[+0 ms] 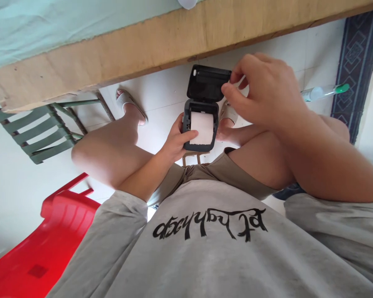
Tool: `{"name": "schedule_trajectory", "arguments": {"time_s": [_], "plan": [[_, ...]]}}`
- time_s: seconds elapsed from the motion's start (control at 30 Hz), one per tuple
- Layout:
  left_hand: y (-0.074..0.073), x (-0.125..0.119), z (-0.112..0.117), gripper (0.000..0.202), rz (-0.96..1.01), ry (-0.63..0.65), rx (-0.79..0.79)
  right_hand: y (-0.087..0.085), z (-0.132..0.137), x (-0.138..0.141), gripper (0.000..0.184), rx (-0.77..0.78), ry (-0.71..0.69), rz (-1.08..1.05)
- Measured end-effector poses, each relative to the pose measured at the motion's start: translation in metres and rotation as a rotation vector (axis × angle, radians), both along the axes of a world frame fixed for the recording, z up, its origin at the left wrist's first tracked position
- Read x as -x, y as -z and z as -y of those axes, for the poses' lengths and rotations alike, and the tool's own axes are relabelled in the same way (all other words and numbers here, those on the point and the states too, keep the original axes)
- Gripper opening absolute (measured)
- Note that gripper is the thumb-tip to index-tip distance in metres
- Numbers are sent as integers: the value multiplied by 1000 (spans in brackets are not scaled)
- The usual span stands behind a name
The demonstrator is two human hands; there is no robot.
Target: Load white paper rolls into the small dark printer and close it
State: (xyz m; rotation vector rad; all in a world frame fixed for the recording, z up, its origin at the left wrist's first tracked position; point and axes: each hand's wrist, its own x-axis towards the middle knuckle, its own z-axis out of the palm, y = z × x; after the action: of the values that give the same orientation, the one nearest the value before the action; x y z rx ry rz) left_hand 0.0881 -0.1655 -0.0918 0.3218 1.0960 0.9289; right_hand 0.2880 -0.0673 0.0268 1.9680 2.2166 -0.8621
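Note:
My left hand point(175, 141) is closed around a small dark portable thermal printer point(200, 147), its thumb lying over the edge onto the paper. The printer's black lid point(204, 86) is swung up on the far side. A white paper roll point(204, 126) sits in the open compartment, its cut edge towards me. With thumb and forefinger, my right hand point(265, 89) pinches the right edge of the lid; the other fingers are curled. The printer is held above my lap, apart from the table.
A wooden table edge point(161, 45) with a pale green cloth point(65, 25) runs across the top. A red plastic chair point(43, 248) stands at left, below a green slatted chair point(43, 132). A clear bottle with a green cap point(321, 92) lies on the floor at right.

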Motion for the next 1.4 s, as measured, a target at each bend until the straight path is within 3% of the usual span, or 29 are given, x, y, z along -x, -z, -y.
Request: {"name": "schedule_trajectory", "arguments": {"time_s": [0.1, 0.27, 0.4, 0.47, 0.6, 0.73, 0.97, 1.2, 1.4], "plan": [[3, 1, 2, 76, -17, 49, -14, -2, -2, -4, 30, 54, 33, -65], [0, 2, 1, 79, -18, 64, -33, -7, 1, -4, 28, -2, 51, -239], [-2, 2, 0, 78, -9, 64, -54, -2, -1, -5, 28, 25, -39, -225], [-4, 2, 0, 78, 10, 61, -67, 6, -1, -4, 37, 84, -116, -219], [-11, 4, 3, 75, 50, 34, -71, 21, 3, 4, 73, 273, -241, -280], [-10, 4, 5, 73, -7, 14, -43, 28, 7, 12, 84, 353, -279, -304], [-6, 2, 0, 62, 10, -46, -55, 37, 1, 20, 82, 275, -285, -279], [-7, -1, -8, 53, 37, -142, 16, 35, -2, 25, 87, 266, -338, -223], [-2, -3, -13, 41, 61, -208, 108, 31, -1, 21, 72, 216, -363, -319]]}}
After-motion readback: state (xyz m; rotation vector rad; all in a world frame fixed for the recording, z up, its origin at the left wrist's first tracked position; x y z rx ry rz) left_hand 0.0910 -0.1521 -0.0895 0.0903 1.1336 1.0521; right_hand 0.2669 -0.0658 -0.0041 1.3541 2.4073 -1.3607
